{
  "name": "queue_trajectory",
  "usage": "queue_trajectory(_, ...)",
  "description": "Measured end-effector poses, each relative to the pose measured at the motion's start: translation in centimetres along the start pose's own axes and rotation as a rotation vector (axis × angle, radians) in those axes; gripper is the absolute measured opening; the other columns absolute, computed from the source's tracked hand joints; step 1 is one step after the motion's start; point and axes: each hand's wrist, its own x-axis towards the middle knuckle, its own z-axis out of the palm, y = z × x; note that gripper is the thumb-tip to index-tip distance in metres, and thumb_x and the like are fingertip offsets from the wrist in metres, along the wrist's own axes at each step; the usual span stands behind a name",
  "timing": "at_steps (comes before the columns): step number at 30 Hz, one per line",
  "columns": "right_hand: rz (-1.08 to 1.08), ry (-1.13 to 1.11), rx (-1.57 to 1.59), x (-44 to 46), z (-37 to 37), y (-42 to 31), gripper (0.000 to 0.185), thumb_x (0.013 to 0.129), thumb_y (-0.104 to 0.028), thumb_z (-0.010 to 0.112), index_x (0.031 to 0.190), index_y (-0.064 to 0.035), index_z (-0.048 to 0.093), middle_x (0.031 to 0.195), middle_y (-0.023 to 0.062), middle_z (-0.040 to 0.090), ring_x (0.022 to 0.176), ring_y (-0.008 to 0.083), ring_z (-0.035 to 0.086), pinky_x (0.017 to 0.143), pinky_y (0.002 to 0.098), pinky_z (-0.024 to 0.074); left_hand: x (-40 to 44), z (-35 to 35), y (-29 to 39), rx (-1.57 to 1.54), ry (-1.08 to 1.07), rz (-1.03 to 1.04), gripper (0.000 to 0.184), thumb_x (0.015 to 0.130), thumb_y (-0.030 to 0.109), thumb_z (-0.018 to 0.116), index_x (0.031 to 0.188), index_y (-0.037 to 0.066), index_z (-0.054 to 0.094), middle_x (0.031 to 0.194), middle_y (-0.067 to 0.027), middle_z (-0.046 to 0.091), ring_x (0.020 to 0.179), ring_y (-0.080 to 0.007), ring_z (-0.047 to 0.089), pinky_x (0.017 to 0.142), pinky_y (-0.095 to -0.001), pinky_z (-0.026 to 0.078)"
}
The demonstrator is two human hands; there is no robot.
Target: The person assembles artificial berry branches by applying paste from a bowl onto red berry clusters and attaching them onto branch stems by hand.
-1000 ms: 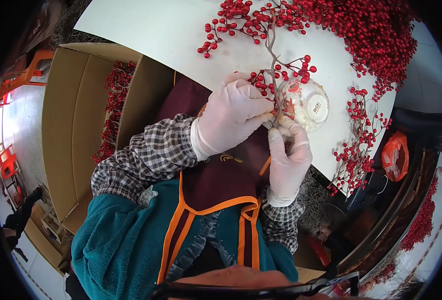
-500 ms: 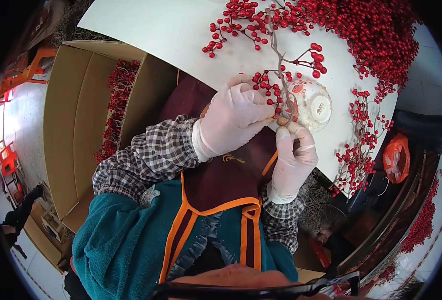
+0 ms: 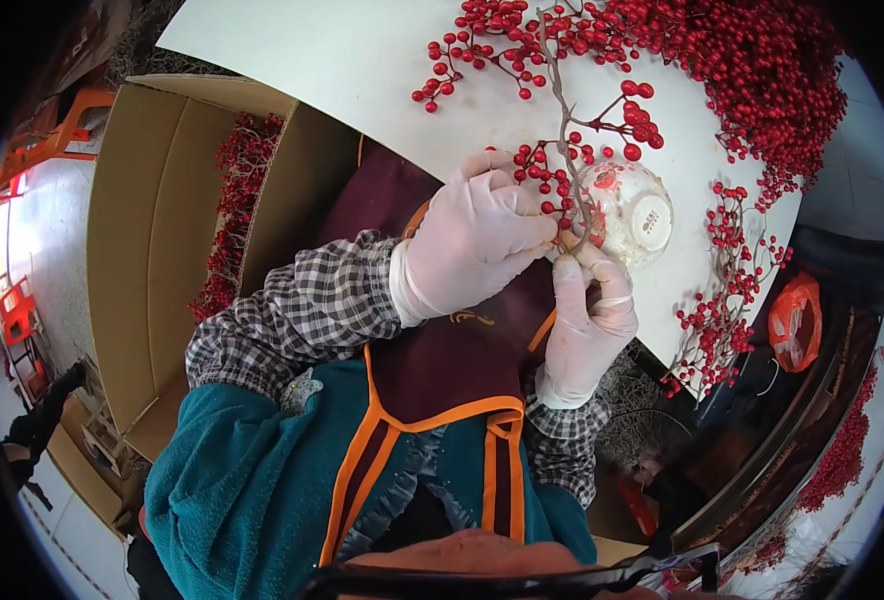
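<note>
My right hand (image 3: 589, 315), in a thin white glove, pinches the lower end of an artificial red berry branch (image 3: 563, 120). The branch's grey-brown stem rises from the fingertips over a white table. My left hand (image 3: 480, 235), gloved alike, is closed with its fingertips against the stem base, just beside the right fingers; what it pinches is hidden. Red berries (image 3: 542, 172) hang close to the left fingers. Behind the stem, a patterned bowl (image 3: 624, 195) lies tipped, its base ring showing, with a shiny whitish substance on its side.
A big heap of red berry branches (image 3: 742, 70) covers the far right of the white table (image 3: 382, 75). More sprigs (image 3: 722, 300) lie along its right edge. At left stands an open cardboard box (image 3: 137, 230) with berry stems inside. An orange-red plastic bag (image 3: 794, 322) is at right.
Both hands stay together at the stem base, with only slight shifts. The view has moved a little, so the table, bowl and berries appear slightly farther right.
</note>
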Motion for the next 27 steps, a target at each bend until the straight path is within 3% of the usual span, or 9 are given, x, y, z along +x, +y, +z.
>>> queue_trajectory(2, 0.019, -0.004, 0.003, -0.1, 0.0, -0.1, 0.020, 0.088, 0.006, 0.060, 0.108, 0.0039, 0.064, 0.105, 0.0083, 0.064, 0.096, 0.0118, 0.058, 0.089, 0.0272, 0.0473, 0.1, 0.1, 0.0, 0.003, 0.031, 0.012, 0.012, 0.070, 0.011, 0.070, 0.082, 0.012, 0.067, 0.075, 0.0021, 0.059, 0.075, -0.0189, 0.058, 0.093, -0.0412, 0.044)
queue_trajectory(6, -0.010, 0.041, 0.031, 0.1, 0.4, 0.2, 0.018, 0.083, 0.004, 0.065, 0.100, -0.0012, 0.067, 0.080, -0.0033, 0.053, 0.069, 0.0043, 0.045, 0.066, 0.0191, 0.0401, -0.1, 0.2, -0.2, 0.043, 0.023, 0.035, 0.013, 0.070, 0.011, 0.070, 0.082, 0.012, 0.067, 0.076, 0.0024, 0.059, 0.074, -0.0188, 0.058, 0.093, -0.0418, 0.043)
queue_trajectory(14, -0.016, 0.043, -0.141, -0.1, 0.3, 0.1, 0.016, 0.081, 0.005, 0.066, 0.095, -0.0028, 0.066, 0.073, -0.0043, 0.050, 0.062, 0.0029, 0.042, 0.056, 0.0189, 0.0360, 0.0, 0.0, -0.2, 0.116, -0.013, 0.077, 0.013, 0.070, 0.010, 0.066, 0.083, 0.011, 0.066, 0.069, 0.0006, 0.056, 0.070, -0.0196, 0.056, 0.092, -0.0417, 0.045)
queue_trajectory(17, -0.048, 0.045, -0.233, 0.0, 0.6, 0.0, 0.015, 0.080, 0.005, 0.067, 0.092, -0.0030, 0.065, 0.070, -0.0038, 0.049, 0.057, 0.0033, 0.040, 0.052, 0.0196, 0.0345, -0.2, 0.0, -0.4, 0.130, -0.061, 0.062, 0.023, 0.067, 0.004, 0.074, 0.088, 0.012, 0.068, 0.075, 0.0032, 0.054, 0.071, -0.0176, 0.056, 0.097, -0.0419, 0.044)
queue_trajectory(27, -0.090, 0.094, -0.231, 0.1, 1.1, 0.9, 0.015, 0.079, 0.004, 0.068, 0.091, -0.0039, 0.065, 0.072, -0.0013, 0.054, 0.054, 0.0044, 0.043, 0.050, 0.0198, 0.0365, -0.5, 0.7, -0.8, 0.027, 0.022, 0.075, 0.020, 0.066, 0.002, 0.075, 0.084, 0.008, 0.069, 0.077, 0.0009, 0.057, 0.071, -0.0186, 0.057, 0.095, -0.0434, 0.048)
